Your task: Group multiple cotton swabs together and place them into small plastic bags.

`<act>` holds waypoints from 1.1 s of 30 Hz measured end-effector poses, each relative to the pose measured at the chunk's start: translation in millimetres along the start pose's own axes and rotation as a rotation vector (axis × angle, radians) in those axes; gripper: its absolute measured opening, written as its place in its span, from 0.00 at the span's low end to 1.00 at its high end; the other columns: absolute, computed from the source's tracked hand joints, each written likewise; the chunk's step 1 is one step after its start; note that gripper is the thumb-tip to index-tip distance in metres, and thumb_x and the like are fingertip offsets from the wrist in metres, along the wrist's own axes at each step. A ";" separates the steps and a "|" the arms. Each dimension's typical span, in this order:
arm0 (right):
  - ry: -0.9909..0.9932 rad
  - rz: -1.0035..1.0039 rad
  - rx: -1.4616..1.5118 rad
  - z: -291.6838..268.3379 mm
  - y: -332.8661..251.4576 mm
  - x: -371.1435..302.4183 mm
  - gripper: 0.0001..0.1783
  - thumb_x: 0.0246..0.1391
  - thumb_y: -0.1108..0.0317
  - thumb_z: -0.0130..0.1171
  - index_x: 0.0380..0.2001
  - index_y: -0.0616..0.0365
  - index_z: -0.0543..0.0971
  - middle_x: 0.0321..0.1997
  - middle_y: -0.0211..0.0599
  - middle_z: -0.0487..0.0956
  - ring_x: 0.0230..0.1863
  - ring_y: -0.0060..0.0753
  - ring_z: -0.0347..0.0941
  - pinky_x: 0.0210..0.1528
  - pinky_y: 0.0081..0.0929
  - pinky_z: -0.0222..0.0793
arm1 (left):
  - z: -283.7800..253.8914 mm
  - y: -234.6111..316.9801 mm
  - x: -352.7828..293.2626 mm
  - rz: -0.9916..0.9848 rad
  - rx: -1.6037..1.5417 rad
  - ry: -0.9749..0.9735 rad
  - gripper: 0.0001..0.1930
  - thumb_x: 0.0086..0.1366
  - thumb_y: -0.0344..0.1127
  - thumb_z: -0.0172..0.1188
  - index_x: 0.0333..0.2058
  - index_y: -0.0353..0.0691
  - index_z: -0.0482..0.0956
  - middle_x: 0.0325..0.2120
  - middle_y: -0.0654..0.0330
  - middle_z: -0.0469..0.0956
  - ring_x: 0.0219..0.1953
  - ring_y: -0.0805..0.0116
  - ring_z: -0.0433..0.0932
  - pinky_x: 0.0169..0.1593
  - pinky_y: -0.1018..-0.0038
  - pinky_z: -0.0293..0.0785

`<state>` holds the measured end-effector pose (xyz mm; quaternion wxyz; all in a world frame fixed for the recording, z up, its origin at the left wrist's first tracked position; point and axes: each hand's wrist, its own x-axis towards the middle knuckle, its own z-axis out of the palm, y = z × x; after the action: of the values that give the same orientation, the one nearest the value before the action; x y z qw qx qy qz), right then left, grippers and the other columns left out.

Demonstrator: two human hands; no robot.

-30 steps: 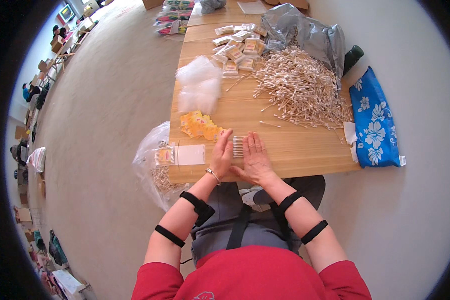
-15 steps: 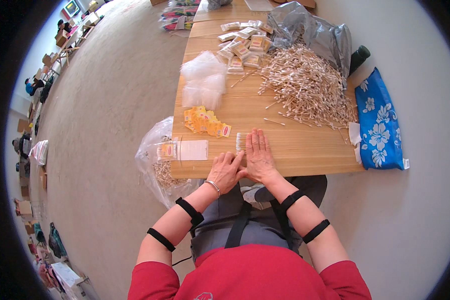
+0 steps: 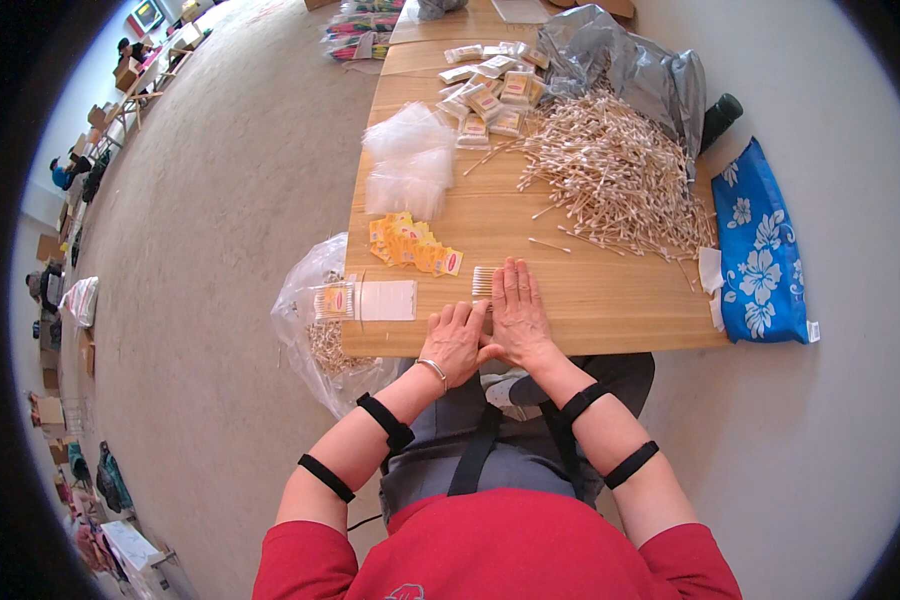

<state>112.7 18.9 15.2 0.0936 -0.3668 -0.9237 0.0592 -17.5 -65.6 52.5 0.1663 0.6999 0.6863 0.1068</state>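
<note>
A short row of cotton swabs [image 3: 482,284] lies side by side near the table's front edge. My right hand [image 3: 519,315] is flat beside it, fingers stretched out together, covering the row's right part. At the near end of the swabs rests my left hand [image 3: 456,341], its fingers slightly bent and its thumb apart, reaching toward my right hand; I see nothing gripped. To the left sit a white card [image 3: 388,300] and, at the table's edge, a small clear pack of swabs with a yellow label [image 3: 336,300]. Yellow printed cards [image 3: 410,243] are heaped just beyond.
A large pile of loose swabs [image 3: 620,170] spills from a grey plastic bag [image 3: 660,75] at the far right. Filled packs [image 3: 485,95] and clear empty bags [image 3: 408,160] lie farther back. A blue flowered bag [image 3: 758,245] stands right; a clear sack [image 3: 305,325] hangs left.
My left hand has shifted very slightly, with its fingertips closer to the swabs and its thumb more stretched out. My right hand has stayed in place.
</note>
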 end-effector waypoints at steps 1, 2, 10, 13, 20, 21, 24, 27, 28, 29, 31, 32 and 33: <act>0.002 -0.002 -0.012 -0.5 -0.1 0.2 0.55 0.47 0.40 0.51 0.64 0.72 0.44 0.70 0.60 0.40 0.72 0.58 0.32 0.71 0.47 0.28 | -0.1 -0.1 0.0 0.015 -0.014 0.019 0.39 0.57 0.58 0.55 0.60 0.41 0.57 0.44 0.53 0.66 0.48 0.54 0.65 0.51 0.61 0.59; 0.004 -0.003 -0.024 -1.1 -0.1 0.4 0.55 0.47 0.40 0.51 0.64 0.72 0.44 0.70 0.60 0.40 0.72 0.58 0.32 0.71 0.46 0.28 | -0.2 0.0 0.2 0.031 -0.028 0.038 0.39 0.57 0.57 0.55 0.60 0.40 0.57 0.43 0.51 0.66 0.47 0.53 0.66 0.51 0.60 0.60; -0.104 0.006 -0.040 -14.2 -4.9 1.1 0.50 0.47 0.49 0.50 0.64 0.72 0.44 0.70 0.60 0.40 0.72 0.57 0.31 0.71 0.45 0.27 | -3.0 5.0 7.9 -0.052 0.002 0.012 0.38 0.57 0.58 0.54 0.59 0.40 0.58 0.43 0.51 0.68 0.46 0.53 0.67 0.50 0.61 0.60; -0.089 0.006 -0.037 -13.2 -3.0 0.8 0.49 0.47 0.51 0.50 0.64 0.72 0.45 0.70 0.60 0.40 0.72 0.57 0.31 0.71 0.45 0.28 | -3.9 7.0 7.7 -0.046 0.014 0.021 0.38 0.57 0.58 0.54 0.59 0.41 0.58 0.43 0.52 0.68 0.46 0.53 0.67 0.49 0.60 0.60; -0.087 0.003 -0.025 -14.9 -4.5 0.5 0.51 0.45 0.51 0.52 0.64 0.72 0.45 0.70 0.61 0.41 0.72 0.58 0.33 0.71 0.46 0.28 | -3.3 4.6 9.8 -0.071 0.008 0.040 0.40 0.56 0.61 0.54 0.60 0.42 0.57 0.44 0.53 0.70 0.48 0.56 0.68 0.50 0.63 0.60; -0.086 -0.001 -0.024 -16.3 -6.2 1.0 0.51 0.45 0.51 0.52 0.64 0.72 0.45 0.70 0.61 0.41 0.72 0.58 0.33 0.71 0.46 0.28 | -1.9 3.2 9.9 -0.074 0.008 0.041 0.40 0.56 0.61 0.54 0.60 0.42 0.57 0.44 0.53 0.70 0.48 0.56 0.68 0.50 0.63 0.60; -0.090 0.007 -0.001 -16.9 -5.6 0.3 0.53 0.43 0.48 0.54 0.64 0.72 0.46 0.70 0.61 0.41 0.72 0.58 0.32 0.71 0.46 0.28 | -5.8 6.0 16.1 -0.119 -0.006 -0.006 0.41 0.58 0.62 0.52 0.62 0.43 0.55 0.44 0.52 0.71 0.47 0.56 0.70 0.50 0.63 0.62; -0.071 0.007 0.024 -13.1 -4.5 0.4 0.55 0.41 0.47 0.55 0.64 0.72 0.46 0.70 0.61 0.41 0.72 0.58 0.32 0.71 0.46 0.27 | -4.0 4.2 19.9 -0.111 0.005 0.017 0.41 0.59 0.63 0.50 0.63 0.43 0.54 0.43 0.52 0.72 0.46 0.56 0.71 0.49 0.63 0.63; -0.071 0.009 0.005 -12.5 -4.2 0.9 0.55 0.41 0.46 0.55 0.64 0.73 0.46 0.70 0.61 0.41 0.72 0.58 0.32 0.71 0.46 0.27 | -5.4 4.8 20.8 -0.108 0.004 0.001 0.40 0.58 0.63 0.49 0.63 0.43 0.56 0.43 0.52 0.72 0.46 0.56 0.71 0.49 0.63 0.63; -0.070 0.012 -0.014 -12.1 -3.7 1.1 0.55 0.41 0.46 0.55 0.64 0.73 0.46 0.70 0.61 0.40 0.72 0.57 0.31 0.71 0.46 0.27 | -6.7 5.5 21.3 -0.104 0.003 -0.016 0.40 0.58 0.64 0.49 0.62 0.43 0.57 0.43 0.53 0.72 0.46 0.57 0.71 0.49 0.63 0.63; -0.083 0.011 -0.005 -13.0 -3.6 0.4 0.55 0.42 0.46 0.54 0.64 0.73 0.46 0.70 0.61 0.40 0.72 0.57 0.31 0.71 0.46 0.27 | -8.4 7.2 18.5 -0.095 0.020 -0.009 0.39 0.58 0.62 0.50 0.62 0.44 0.57 0.43 0.52 0.71 0.46 0.55 0.71 0.48 0.62 0.63; -0.096 0.011 0.004 -13.9 -4.4 0.4 0.55 0.42 0.46 0.54 0.64 0.73 0.46 0.70 0.61 0.40 0.72 0.57 0.31 0.71 0.46 0.27 | -8.5 7.4 16.5 -0.085 0.038 -0.002 0.38 0.58 0.60 0.52 0.62 0.44 0.57 0.42 0.52 0.71 0.45 0.54 0.71 0.48 0.62 0.64; -0.096 0.010 0.005 -14.6 -5.5 1.0 0.55 0.42 0.46 0.54 0.64 0.73 0.46 0.70 0.61 0.40 0.72 0.57 0.31 0.71 0.46 0.27 | -7.9 7.1 15.1 -0.087 0.039 -0.002 0.38 0.58 0.60 0.52 0.62 0.44 0.57 0.42 0.52 0.71 0.45 0.54 0.71 0.48 0.62 0.64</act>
<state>111.5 16.2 30.5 0.0497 -0.3678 -0.9252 0.0793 -13.5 -49.9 61.3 0.1579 0.6726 0.7179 0.0854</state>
